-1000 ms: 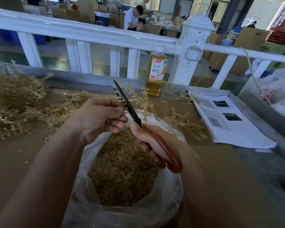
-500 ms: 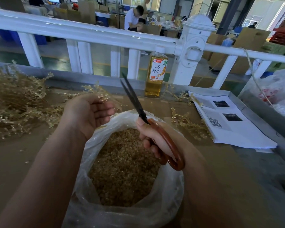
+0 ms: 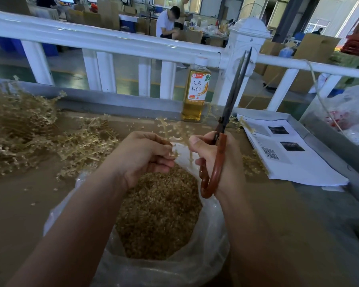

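Note:
My left hand (image 3: 142,156) pinches a thin tan sprig (image 3: 170,129) of small beads over a clear plastic bag (image 3: 199,264). The bag holds a heap of loose tan bits (image 3: 158,212). My right hand (image 3: 218,162) grips the red-brown handles of long dark scissors (image 3: 234,94). Their blades point up and away, nearly closed, to the right of the sprig and apart from it. The sprig is blurred.
A large pile of tan sprigs (image 3: 19,129) lies at the left, a few more (image 3: 253,164) at the right. A bottle of amber drink (image 3: 196,92) stands by the white railing (image 3: 112,42). Printed papers (image 3: 288,154) and a plastic bag (image 3: 348,112) are at the right.
My left hand came back from the left pile holding a new sprig over the bag. My right hand swung the scissors upright, blades now pointing up toward the railing.

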`<action>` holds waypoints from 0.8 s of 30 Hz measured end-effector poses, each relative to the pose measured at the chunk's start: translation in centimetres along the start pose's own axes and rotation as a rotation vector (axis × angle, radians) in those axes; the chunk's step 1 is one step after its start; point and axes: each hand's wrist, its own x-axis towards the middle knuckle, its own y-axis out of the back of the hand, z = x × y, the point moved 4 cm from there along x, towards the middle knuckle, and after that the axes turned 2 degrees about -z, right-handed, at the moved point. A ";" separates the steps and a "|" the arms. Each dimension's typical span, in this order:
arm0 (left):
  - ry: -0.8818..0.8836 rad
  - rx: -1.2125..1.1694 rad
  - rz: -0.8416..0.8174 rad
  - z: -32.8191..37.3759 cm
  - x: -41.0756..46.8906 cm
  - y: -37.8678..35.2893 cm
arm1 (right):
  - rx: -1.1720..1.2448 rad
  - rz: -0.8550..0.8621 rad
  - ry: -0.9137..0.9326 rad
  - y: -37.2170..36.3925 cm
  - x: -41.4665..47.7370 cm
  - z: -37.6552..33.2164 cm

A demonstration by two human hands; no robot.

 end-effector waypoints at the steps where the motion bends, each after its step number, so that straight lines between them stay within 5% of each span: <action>1: 0.001 0.014 -0.014 0.0 0.0 -0.2 | 0.039 -0.005 -0.009 -0.1 0.0 0.1; 9: -0.138 0.224 -0.073 -0.6 -0.2 -1.3 | -0.128 -0.059 0.011 -1.6 -0.3 0.2; 17: -0.214 0.231 -0.113 0.2 -0.6 -1.2 | 0.160 -0.131 -0.058 -1.6 -0.8 -0.2; 24: -0.251 0.316 -0.007 0.0 -0.4 -1.4 | 0.080 -0.058 -0.042 -1.6 -0.6 -0.1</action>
